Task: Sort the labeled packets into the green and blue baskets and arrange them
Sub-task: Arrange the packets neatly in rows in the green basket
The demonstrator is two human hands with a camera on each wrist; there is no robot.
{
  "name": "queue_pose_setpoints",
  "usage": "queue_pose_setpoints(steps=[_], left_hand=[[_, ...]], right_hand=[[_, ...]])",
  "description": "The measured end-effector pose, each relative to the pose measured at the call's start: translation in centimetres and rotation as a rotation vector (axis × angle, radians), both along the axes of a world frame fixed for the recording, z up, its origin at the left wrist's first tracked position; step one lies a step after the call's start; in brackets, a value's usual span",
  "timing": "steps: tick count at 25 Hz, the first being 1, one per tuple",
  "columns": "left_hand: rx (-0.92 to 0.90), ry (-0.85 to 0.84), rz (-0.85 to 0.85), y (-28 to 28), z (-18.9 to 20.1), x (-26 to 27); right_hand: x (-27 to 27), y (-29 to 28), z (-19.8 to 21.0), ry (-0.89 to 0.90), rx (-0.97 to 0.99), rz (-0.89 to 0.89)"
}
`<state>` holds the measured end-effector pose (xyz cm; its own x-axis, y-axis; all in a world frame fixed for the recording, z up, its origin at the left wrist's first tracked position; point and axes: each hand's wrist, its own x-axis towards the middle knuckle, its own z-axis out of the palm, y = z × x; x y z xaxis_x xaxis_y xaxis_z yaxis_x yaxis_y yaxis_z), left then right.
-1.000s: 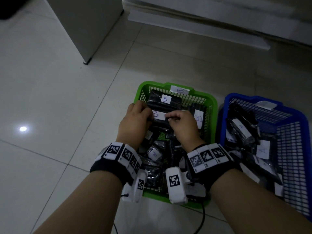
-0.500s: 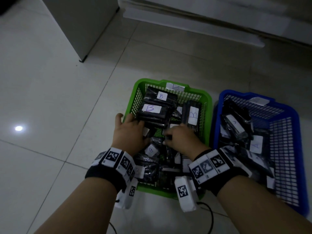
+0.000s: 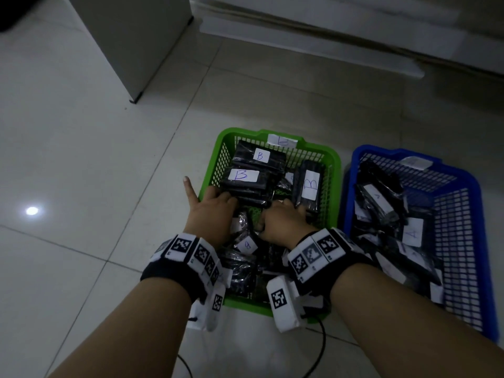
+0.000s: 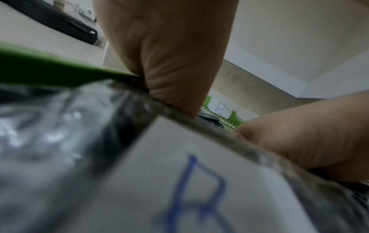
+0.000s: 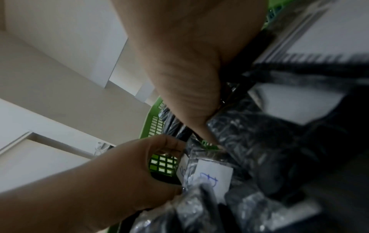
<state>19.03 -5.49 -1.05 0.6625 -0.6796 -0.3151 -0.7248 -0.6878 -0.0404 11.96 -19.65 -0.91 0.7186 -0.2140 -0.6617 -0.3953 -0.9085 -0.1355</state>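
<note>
The green basket [image 3: 337,170], tagged B, holds black packets with white B labels. Two lie stacked flat at its back left [image 3: 245,177] and one stands on edge at the right [image 3: 309,184]. My left hand [image 3: 215,211] reaches in at the left rim, thumb pointing out over the floor, fingers curled on a loose packet [image 5: 213,175]. My right hand [image 3: 283,219] is beside it, fingers curled down round a black packet [image 5: 249,141]; the fingertips are hidden. The blue basket [image 3: 351,170] at the right holds A packets [image 3: 379,200].
Both baskets stand side by side on a pale tiled floor. A grey cabinet [image 3: 131,36] is at the back left and a low ledge [image 3: 300,36] runs along the back. A black cable [image 3: 319,350] trails by the green basket's near edge.
Both hands set a B packet flat on the stack at the back left, let it go, and drew back toward me into the loose packets in the basket's middle.
</note>
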Motion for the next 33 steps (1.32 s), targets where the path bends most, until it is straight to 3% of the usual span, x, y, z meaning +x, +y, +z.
queue_pose_setpoints(steps=[6, 9, 13, 15, 19, 22, 25, 27, 30, 33], left_hand=[[0.054, 0.066, -0.099, 0.6, 0.6, 0.4], [-0.023, 0.104, -0.086, 0.7, 1.2, 0.9], [-0.24, -0.123, -0.048, 2.3, 2.7, 1.5], [-0.226, -0.166, 0.026, 3.3, 3.2, 1.3], [-0.112, -0.116, 0.041, 4.2, 3.0, 0.6], [-0.1, -0.097, 0.036, 4.3, 2.7, 0.0], [-0.118, -0.062, 0.008, 4.2, 2.9, -0.4], [-0.12, -0.023, 0.014, 4.2, 3.1, -0.5], [-0.23, 0.053, 0.115, 4.5, 3.4, -0.6], [-0.351, 0.189, 0.23, 5.0, 3.3, -0.3]], right_hand=[[-0.2, 0.3, -0.1, 0.004, -0.013, 0.007], [-0.2, 0.6, 0.3, -0.006, 0.004, -0.033], [-0.8, 1.0, 1.5, -0.048, 0.076, -0.07], [-1.0, 1.0, 2.0, -0.074, 0.139, -0.129], [-0.6, -0.4, 2.4, -0.279, 0.269, -0.315], [-0.2, -0.7, 2.6, -0.39, 0.258, -0.392], [0.3, 0.8, 2.2, -0.342, 0.302, -0.312], [0.6, 2.2, 1.6, -0.266, 0.222, -0.17], [0.7, 3.4, 0.9, -0.188, 0.068, -0.009], [0.9, 3.6, 1.0, -0.11, 0.08, 0.042]])
